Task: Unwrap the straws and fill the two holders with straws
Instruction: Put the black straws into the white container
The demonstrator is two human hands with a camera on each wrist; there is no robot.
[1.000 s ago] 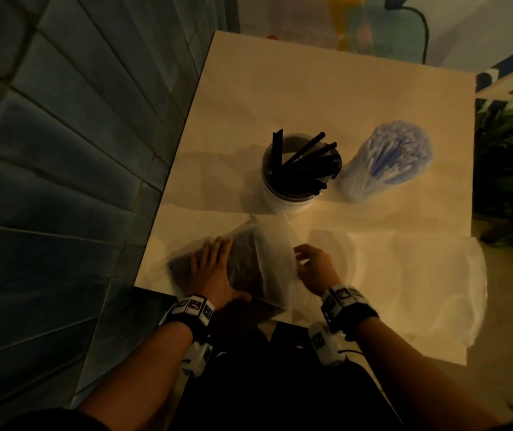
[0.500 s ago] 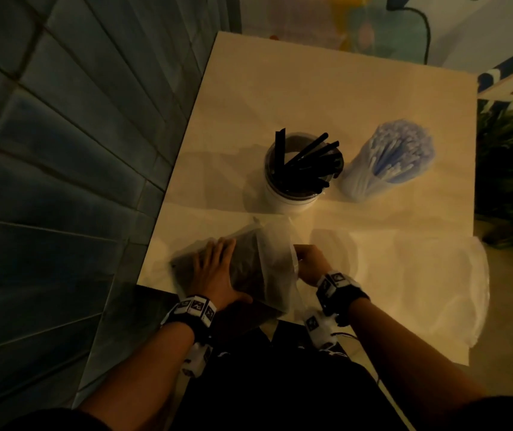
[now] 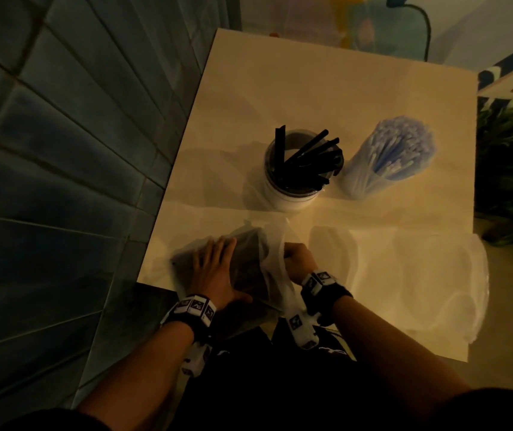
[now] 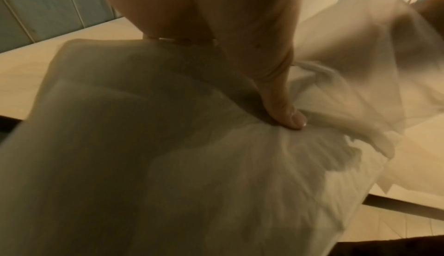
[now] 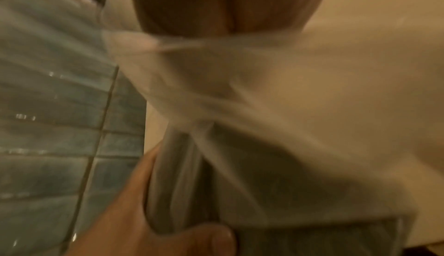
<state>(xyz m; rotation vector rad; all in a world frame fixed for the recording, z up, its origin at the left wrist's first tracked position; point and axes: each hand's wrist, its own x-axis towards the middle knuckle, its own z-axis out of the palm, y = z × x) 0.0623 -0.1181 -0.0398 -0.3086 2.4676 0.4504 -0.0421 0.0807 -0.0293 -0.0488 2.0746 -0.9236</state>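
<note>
A pack of black straws [image 3: 246,265] in a clear plastic wrapper [image 4: 168,146] lies at the table's near left corner. My left hand [image 3: 214,269] lies flat on it, fingers straight, thumb [image 4: 283,108] pressing the film. My right hand [image 3: 295,258] is curled at the pack's open right end and grips the loose film [image 5: 264,127]; its fingertips are hidden. Behind stands a white holder [image 3: 292,197] with several black straws [image 3: 308,160] leaning in it. To its right is a clear holder [image 3: 386,160] packed with blue-and-white straws.
An empty clear plastic bag [image 3: 435,284] is spread over the table's [image 3: 326,88] near right part, overhanging the edge. A dark tiled wall [image 3: 62,150] runs along the left side. Plants [image 3: 510,166] stand beyond the right edge.
My right hand has moved left to the pack's open end and taken hold of the loose film. The left hand has stayed flat on the pack.
</note>
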